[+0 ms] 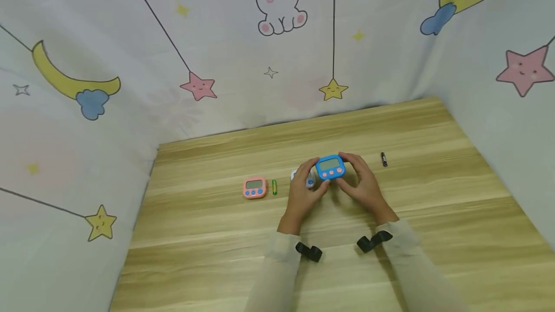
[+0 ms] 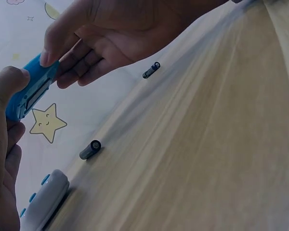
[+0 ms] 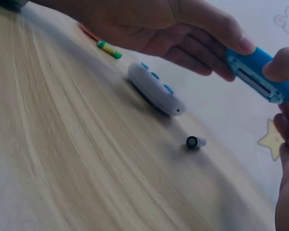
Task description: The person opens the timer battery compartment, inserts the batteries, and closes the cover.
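Note:
Both hands hold a blue digital timer [image 1: 330, 166] up off the table, its grey screen and pink buttons facing the head camera. My left hand [image 1: 300, 196] pinches its left end between thumb and fingers. At the other end, my right hand [image 1: 365, 186] grips it the same way. Along the timer's lower edge a slot [image 3: 253, 83] shows in the right wrist view. Partly covered by the left hand, a white timer [image 1: 310, 183] with blue buttons lies on the table. Near it lies a small battery [image 2: 90, 150], hidden in the head view.
To the left, a pink timer [image 1: 254, 188] lies beside a green and yellow battery [image 1: 274, 187]. A dark battery [image 1: 383, 159] lies right of the hands. Behind the wooden table [image 1: 208, 264] hangs a white curtain [image 1: 243, 57] printed with stars and a rabbit.

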Action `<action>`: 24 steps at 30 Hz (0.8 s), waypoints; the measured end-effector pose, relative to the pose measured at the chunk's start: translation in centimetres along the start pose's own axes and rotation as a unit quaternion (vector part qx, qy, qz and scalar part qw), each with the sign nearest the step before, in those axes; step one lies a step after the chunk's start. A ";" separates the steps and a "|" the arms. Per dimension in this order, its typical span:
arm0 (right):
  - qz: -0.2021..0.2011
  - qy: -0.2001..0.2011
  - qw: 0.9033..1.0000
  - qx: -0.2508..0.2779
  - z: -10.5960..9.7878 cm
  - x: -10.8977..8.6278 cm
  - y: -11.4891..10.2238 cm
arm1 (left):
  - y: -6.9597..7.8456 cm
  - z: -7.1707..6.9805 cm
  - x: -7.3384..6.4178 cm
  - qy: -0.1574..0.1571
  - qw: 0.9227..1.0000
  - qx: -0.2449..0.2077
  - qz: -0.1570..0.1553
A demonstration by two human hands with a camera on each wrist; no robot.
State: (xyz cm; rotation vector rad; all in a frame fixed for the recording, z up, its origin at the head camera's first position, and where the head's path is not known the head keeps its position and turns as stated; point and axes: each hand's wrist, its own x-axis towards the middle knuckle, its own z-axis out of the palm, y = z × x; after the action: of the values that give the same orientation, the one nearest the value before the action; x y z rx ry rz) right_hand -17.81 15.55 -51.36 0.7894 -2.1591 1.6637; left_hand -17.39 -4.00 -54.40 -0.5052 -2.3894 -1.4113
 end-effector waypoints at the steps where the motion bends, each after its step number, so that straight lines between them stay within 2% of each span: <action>1: 0.002 0.003 1.000 0.007 0.1 0.0 -0.3 | 0.0 0.0 0.0 0.001 1.000 -0.002 -0.001; 12: 0.027 0.003 0.997 0.069 0.4 -0.6 -0.5 | -0.1 -0.2 -0.2 0.015 1.000 -0.003 0.007; 17: 0.039 0.002 0.997 0.071 0.3 -0.9 -0.3 | -0.2 -0.2 -0.3 0.012 1.000 -0.005 0.009; 24: 0.053 -0.007 0.997 0.063 0.0 -1.1 0.0 | -0.2 0.2 -0.4 -0.004 1.000 -0.019 -0.004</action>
State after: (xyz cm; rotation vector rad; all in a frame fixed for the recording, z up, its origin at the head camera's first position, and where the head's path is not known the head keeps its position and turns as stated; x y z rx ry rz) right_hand -16.97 15.83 -51.94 0.7326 -2.1565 1.8686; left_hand -17.14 -3.97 -54.82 -0.5118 -2.3767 -1.4630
